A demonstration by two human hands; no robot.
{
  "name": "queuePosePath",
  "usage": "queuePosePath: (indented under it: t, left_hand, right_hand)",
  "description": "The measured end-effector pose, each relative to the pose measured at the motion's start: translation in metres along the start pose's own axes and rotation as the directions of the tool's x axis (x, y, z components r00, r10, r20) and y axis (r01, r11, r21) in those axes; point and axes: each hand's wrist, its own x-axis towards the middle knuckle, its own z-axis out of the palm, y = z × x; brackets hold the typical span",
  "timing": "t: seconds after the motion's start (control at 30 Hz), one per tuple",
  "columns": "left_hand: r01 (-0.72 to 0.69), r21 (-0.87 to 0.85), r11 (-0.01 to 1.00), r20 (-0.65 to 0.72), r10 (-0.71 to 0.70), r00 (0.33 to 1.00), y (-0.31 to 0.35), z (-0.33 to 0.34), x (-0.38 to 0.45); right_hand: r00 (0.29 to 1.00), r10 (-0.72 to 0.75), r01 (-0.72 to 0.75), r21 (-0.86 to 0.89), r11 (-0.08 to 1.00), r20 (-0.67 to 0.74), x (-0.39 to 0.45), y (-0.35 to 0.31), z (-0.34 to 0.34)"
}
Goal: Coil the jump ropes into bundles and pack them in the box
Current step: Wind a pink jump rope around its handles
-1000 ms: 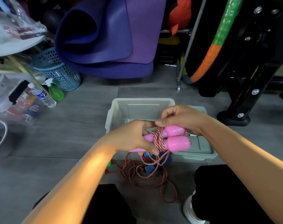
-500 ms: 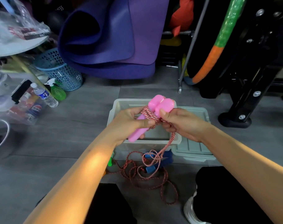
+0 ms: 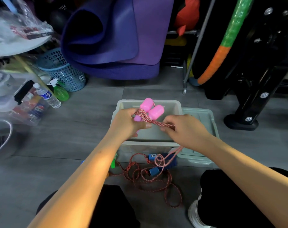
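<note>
My left hand point(image 3: 126, 124) grips the two pink handles point(image 3: 150, 107) of a jump rope, holding them upright over the open grey plastic box point(image 3: 176, 106). Red-and-white cord point(image 3: 144, 116) is wound around the handles. My right hand point(image 3: 184, 130) pinches a stretch of that cord, pulled taut to the right of the handles. The rest of the cord hangs down past the box front into a loose tangle point(image 3: 153, 176) on the floor. A second rope with blue handles point(image 3: 154, 171) lies in that tangle.
The box lid point(image 3: 204, 122) lies to the right of the box. A blue mesh basket point(image 3: 62, 69), a water bottle point(image 3: 48, 96) and a green spray bottle point(image 3: 60, 91) stand at left. Rolled purple mats point(image 3: 117, 38) lie behind, a black stand foot point(image 3: 241, 122) at right. My knees flank the tangle.
The pink handles went from lying sideways to standing upright. My right hand has moved right, drawing the cord taut away from the handles.
</note>
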Motion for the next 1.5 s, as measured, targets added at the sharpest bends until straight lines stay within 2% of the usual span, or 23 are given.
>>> queuePosePath:
  t: [0.07,0.13,0.2,0.27,0.33,0.4,0.5,0.6,0.67,0.8,0.87,0.97,1.07,1.2,1.37,1.5]
  left_hand:
    - [0.036,0.075,0.997,0.094,-0.043,0.995,0.000,0.001,0.001]
    - [0.059,0.165,0.985,0.226,-0.095,0.969,0.001,0.003,-0.001]
    - [0.017,0.239,0.971,0.378,-0.109,0.919,0.002,0.005,-0.004]
    - [-0.051,0.240,0.969,0.483,-0.074,0.873,0.005,0.005,-0.007]
    - [-0.110,0.203,0.973,0.548,-0.020,0.836,0.008,0.003,-0.010]
    - [-0.168,0.192,0.967,0.607,0.018,0.794,0.011,0.001,-0.014]
    - [-0.200,0.141,0.970,0.674,0.054,0.737,0.016,0.000,-0.022]
    - [-0.207,0.099,0.973,0.641,0.096,0.761,0.017,-0.002,-0.024]
    - [-0.190,0.077,0.979,0.611,0.105,0.785,0.015,-0.004,-0.022]
    - [-0.124,-0.010,0.992,0.556,0.109,0.824,0.010,-0.008,-0.017]
    - [-0.104,-0.102,0.989,0.507,0.142,0.850,0.009,-0.010,-0.015]
    - [-0.115,-0.137,0.984,0.426,0.163,0.890,0.009,-0.009,-0.014]
    - [-0.115,-0.161,0.980,0.376,0.169,0.911,0.008,-0.004,-0.013]
    - [-0.082,-0.184,0.980,0.301,0.135,0.944,0.007,0.000,-0.010]
    - [0.068,-0.244,0.967,0.351,0.022,0.936,0.010,0.005,-0.013]
    - [0.193,-0.353,0.916,0.482,0.001,0.876,0.016,0.005,-0.018]
  right_hand:
    - [0.991,-0.127,0.118,-0.180,0.977,-0.039,-0.001,-0.001,-0.005]
    - [0.975,-0.214,0.202,-0.178,0.963,-0.055,0.002,0.000,-0.008]
    - [0.977,-0.206,0.198,-0.116,0.973,-0.058,0.006,0.002,-0.012]
    - [0.992,-0.122,0.122,-0.004,0.992,-0.043,0.010,0.007,-0.014]
    - [0.998,-0.065,0.062,0.236,0.970,0.006,0.013,0.014,-0.016]
    - [0.990,-0.102,0.048,0.439,0.897,0.100,0.016,0.021,-0.017]
    - [0.951,-0.169,-0.028,0.619,0.785,0.258,0.019,0.028,-0.015]
    - [0.960,-0.134,-0.104,0.754,0.649,0.247,0.021,0.032,-0.012]
    - [0.952,-0.084,-0.205,0.816,0.540,0.295,0.020,0.030,-0.012]
    - [0.903,-0.030,-0.389,0.844,0.369,0.428,0.018,0.027,-0.015]
    - [0.902,-0.024,-0.404,0.862,0.307,0.431,0.017,0.025,-0.017]
    - [0.922,-0.045,-0.360,0.892,0.275,0.386,0.013,0.019,-0.015]
    - [0.930,-0.007,-0.356,0.907,0.225,0.367,0.013,0.013,-0.011]
    - [0.961,0.039,-0.275,0.940,0.201,0.273,0.012,0.008,0.002]
    - [0.978,0.069,-0.207,0.949,0.236,0.196,0.013,0.009,-0.002]
    - [0.984,0.048,-0.176,0.951,0.252,0.170,0.017,0.014,-0.008]
